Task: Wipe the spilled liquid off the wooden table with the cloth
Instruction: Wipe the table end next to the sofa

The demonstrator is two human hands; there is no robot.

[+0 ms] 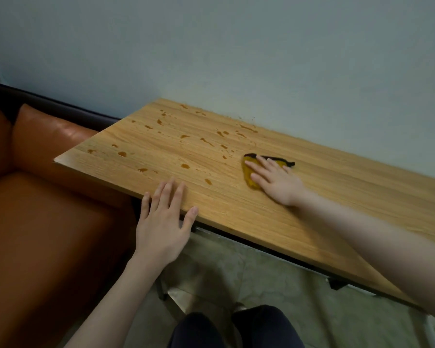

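Note:
A yellow cloth (248, 175) with a dark edge lies flat on the wooden table (236, 209). My right hand (274, 180) presses down on it with straight, spread fingers and covers most of it. Several amber drops and streaks of spilled liquid (185, 166) dot the table's left half, to the left of the cloth and toward the wall. My left hand (164, 222) rests flat on the table's near edge, fingers straight and holding nothing.
A brown leather sofa (43, 209) butts against the table's left end. A pale wall (236, 59) runs along the table's far edge. Below the near edge are a tiled floor (236, 277) and my dark-trousered knees (231, 327).

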